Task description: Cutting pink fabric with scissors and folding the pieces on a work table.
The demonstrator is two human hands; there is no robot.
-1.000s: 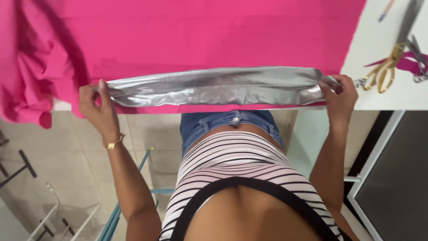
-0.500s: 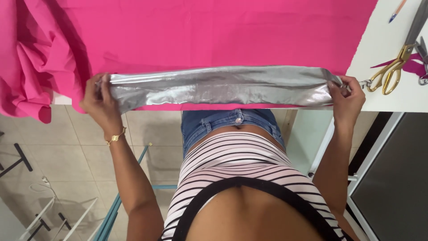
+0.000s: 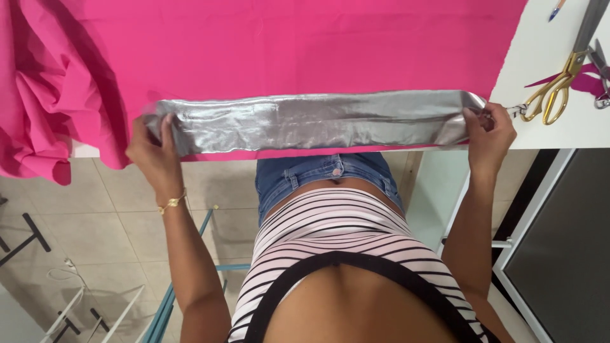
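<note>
While both hands, left hand (image 3: 154, 152) and right hand (image 3: 488, 134), pinch the silver fabric strip (image 3: 314, 121) taut over pink cloth (image 3: 305, 47), alignment appears underway, requiring even tension.

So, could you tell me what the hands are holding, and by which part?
A silver fabric strip, stretched over the pink cloth: the left hand grips its left end, the right hand its right end.
</note>
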